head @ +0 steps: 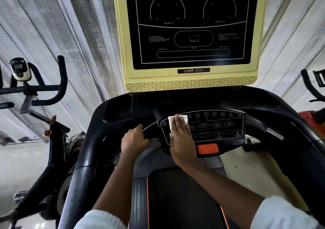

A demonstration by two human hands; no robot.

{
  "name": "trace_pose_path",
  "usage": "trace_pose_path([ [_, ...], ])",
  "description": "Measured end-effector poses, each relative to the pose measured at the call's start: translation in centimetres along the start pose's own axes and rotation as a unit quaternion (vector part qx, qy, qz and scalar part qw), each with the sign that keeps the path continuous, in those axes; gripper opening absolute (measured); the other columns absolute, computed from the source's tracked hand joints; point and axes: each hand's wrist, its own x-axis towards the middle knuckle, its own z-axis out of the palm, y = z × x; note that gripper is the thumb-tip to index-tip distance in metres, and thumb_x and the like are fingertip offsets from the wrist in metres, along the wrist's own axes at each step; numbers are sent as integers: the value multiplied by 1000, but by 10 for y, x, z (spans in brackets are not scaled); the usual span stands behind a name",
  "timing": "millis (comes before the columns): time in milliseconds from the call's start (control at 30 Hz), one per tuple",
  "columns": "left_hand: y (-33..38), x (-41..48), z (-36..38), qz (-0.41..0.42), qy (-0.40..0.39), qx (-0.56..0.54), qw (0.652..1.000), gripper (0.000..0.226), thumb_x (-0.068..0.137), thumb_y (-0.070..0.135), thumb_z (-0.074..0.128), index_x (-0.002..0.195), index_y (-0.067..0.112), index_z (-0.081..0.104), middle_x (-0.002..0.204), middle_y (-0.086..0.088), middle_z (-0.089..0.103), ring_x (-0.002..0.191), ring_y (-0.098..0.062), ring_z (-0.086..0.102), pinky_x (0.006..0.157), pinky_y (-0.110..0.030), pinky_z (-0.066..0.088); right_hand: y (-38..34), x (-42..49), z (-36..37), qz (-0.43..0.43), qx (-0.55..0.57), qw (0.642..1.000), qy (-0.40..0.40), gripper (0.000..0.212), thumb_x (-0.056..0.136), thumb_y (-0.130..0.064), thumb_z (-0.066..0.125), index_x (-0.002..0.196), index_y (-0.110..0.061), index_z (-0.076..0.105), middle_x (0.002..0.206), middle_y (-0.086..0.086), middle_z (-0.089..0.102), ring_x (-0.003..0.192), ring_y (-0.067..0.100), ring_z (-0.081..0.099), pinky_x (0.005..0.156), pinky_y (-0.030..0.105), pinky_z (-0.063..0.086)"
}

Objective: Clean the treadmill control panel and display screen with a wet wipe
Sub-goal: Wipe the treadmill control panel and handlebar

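1. I get soft, even light; the pale wall panels read bright without burning out.
2. The display screen is dark, its small print too soft for me to read.
3. The treadmill belt sits in dim shadow below the control panel.
4. Wide-angle distortion fans the wall lines outward and bends the exercise bike at the left edge.
5. The bottom corners smear; the sleeves look blurred.
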Motion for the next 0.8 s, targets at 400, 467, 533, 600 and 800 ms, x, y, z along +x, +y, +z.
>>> trace_pose_path([
  [400, -1, 0, 1, 8, -1, 2, 1000, 23, 69, 35, 63, 88, 28, 53, 71, 6, 57, 66, -24, 58, 59, -33, 49, 11, 11, -4, -86, 1, 996, -27, 55, 107, -22, 27, 161, -16, 16, 169, -1, 9, 156, 10, -1, 127, 41, 14],
  [467, -1, 0, 1, 5, -1, 1, 1000, 22, 70, 34, 64, 88, 27, 53, 69, 7, 54, 62, -21, 53, 56, -32, 45, 16, 14, -7, 2, 5, 1000, 22, 56, 107, -22, 27, 161, -15, 15, 170, 1, 9, 157, 12, 0, 127, 40, 14],
  [533, 0, 0, 1, 4, 0, 4, 1000, 22, 70, 34, 64, 88, 27, 54, 68, 8, 53, 61, -21, 51, 56, -31, 43, 12, 13, -6, 34, -1, 999, 35, 57, 107, -21, 27, 161, -14, 12, 170, 3, 7, 157, 14, -3, 128, 41, 12],
  [600, -1, 1, 1, 7, 0, 4, 1000, 24, 68, 35, 64, 89, 27, 54, 70, 6, 56, 64, -23, 56, 57, -32, 46, 11, 9, -7, -45, -7, 999, 2, 56, 108, -21, 28, 161, -15, 13, 170, 2, 7, 157, 13, -4, 127, 41, 13],
  [800, 0, 1, 1, -4, 1, 4, 1000, 27, 68, 35, 63, 93, 27, 57, 76, 2, 62, 73, -29, 62, 61, -34, 50, 13, 8, -7, 22, -14, 999, 36, 57, 108, -20, 27, 162, -16, 9, 170, 2, 5, 157, 14, -3, 127, 42, 15],
])
